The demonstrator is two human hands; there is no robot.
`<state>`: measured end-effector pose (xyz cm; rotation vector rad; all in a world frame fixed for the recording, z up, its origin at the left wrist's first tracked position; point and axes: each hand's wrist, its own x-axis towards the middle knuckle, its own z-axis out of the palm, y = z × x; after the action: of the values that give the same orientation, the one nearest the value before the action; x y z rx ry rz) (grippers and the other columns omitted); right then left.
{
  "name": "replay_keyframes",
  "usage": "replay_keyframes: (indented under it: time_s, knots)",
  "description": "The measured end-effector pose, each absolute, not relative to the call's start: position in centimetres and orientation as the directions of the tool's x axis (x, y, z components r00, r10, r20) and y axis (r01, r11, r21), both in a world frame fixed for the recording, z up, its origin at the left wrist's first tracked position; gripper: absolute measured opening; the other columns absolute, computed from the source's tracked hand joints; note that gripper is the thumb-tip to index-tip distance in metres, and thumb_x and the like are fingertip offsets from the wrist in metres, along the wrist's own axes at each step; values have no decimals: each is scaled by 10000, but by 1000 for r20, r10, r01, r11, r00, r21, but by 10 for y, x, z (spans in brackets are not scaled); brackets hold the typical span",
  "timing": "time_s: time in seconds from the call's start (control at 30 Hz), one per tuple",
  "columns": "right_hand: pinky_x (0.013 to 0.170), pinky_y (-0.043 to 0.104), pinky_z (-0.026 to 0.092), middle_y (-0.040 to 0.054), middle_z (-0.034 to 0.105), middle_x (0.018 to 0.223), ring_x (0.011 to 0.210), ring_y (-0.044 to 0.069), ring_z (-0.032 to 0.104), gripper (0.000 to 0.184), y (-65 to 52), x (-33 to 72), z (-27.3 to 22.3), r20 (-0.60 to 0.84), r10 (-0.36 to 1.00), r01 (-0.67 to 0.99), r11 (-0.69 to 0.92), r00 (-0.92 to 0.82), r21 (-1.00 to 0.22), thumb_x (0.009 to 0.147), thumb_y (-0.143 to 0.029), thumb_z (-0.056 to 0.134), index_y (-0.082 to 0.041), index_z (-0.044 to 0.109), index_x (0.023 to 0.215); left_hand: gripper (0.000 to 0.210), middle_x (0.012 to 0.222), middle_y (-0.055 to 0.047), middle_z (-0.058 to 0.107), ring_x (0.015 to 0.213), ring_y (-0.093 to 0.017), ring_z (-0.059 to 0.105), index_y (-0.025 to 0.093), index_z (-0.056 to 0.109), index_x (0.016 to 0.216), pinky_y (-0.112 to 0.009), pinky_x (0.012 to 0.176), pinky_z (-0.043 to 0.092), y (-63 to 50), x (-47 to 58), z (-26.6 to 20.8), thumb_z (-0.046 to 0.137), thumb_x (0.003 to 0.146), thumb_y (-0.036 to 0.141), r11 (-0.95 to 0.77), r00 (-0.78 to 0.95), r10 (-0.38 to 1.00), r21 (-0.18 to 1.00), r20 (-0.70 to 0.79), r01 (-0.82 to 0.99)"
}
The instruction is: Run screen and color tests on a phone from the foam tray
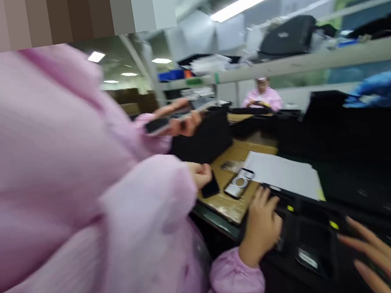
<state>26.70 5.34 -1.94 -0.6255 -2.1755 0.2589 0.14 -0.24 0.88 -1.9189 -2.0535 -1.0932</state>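
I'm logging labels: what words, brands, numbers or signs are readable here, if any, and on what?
No text can be read.
Dark bag: small pale mark, too blurred.
Black tray: pale patch inside, too blurred to read.
White sheets: no writing can be made out.

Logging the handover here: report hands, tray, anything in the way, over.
Left hand at black tray, grip unclear. Right hand open, blurred, by tray's right. Dark item with pale patch in tray. Co-worker's sleeve close on the left.
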Motion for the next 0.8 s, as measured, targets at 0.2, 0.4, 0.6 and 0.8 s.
replay_keyframes:
  time_s: [0.2, 0.4, 0.6, 0.8]
  knots:
    - [1085, 526, 420, 63, 522, 1428, 1308, 315, 494, 308, 28, 339, 48, 652, 755, 678, 444, 70, -586, 980, -409, 504, -251, 646, 1202, 430, 1437, -193, 530, 1429, -334, 388, 93, 600, 1272, -613, 1177, 316, 22, -8, 7, 351, 934, 186, -236, -95, 829, 499, 551, 834]
    - [1040, 527, 457, 110, 570, 1362, 1232, 300, 555, 284, 16, 376, 30, 627, 749, 683, 343, 215, -645, 971, -366, 516, -214, 628, 1183, 394, 1363, -126, 608, 1345, -258, 504, 158, 581, 1290, -505, 1118, 450, 26, 32, 15, 382, 951, 187, -432, 129, 774, 367, 620, 824]
    - [1050, 499, 467, 127, 625, 1273, 1236, 277, 559, 276, 19, 374, 3, 570, 821, 768, 343, 35, -541, 992, -308, 440, -189, 623, 1161, 399, 1259, -77, 687, 1199, -225, 623, 164, 595, 1265, -424, 996, 554, 21, 92, 24, 388, 924, 147, -615, 406, 720, 249, 562, 748]
    - [1081, 558, 419, 160, 609, 1272, 1279, 307, 511, 293, 25, 391, -12, 562, 825, 846, 265, 49, -463, 976, -286, 416, -159, 626, 1135, 403, 1227, -94, 703, 1170, -252, 639, 123, 621, 1235, -444, 959, 566, 20, 115, 16, 384, 909, 131, -640, 480, 726, 228, 493, 734]
